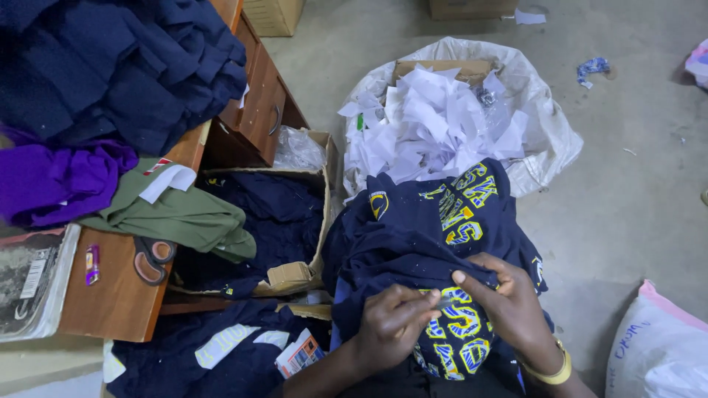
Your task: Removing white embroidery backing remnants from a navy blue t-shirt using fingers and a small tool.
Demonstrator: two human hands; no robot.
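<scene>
The left hand (391, 324) has its fingers curled in, thumb and forefinger pinched on something small and pale at the edge of the yellow lettering, too small to tell what; the right hand (509, 306) closes over a raised fold of the navy shirt (413, 236), forefinger stretched along the ridge, the other fingers bent down onto the cloth, a gold bangle (554, 372) at its wrist; the two hands meet fingertip to fingertip on that fold; the shirt lies bunched on the person's lap, its long axis running from the hands up and away toward the white sack (549, 129), with yellow and blue letters showing both near the hands and at the far end, and a small crest patch (378, 204) at the upper left of the heap; the sack stands open on the concrete floor (627, 214), touching the shirt's far edge, and is filled with scraps of white paper (435, 121) and a flap of cardboard; left of the shirt an open cardboard box (295, 274) holds more dark navy cloth; beside it a wooden desk (118, 302) carries scissors (151, 259) with brown handles, a small purple tube (91, 264), an olive garment (184, 215), purple cloth (59, 180) and a pile of navy garments (118, 66); one drawer (258, 110) stands pulled out
</scene>
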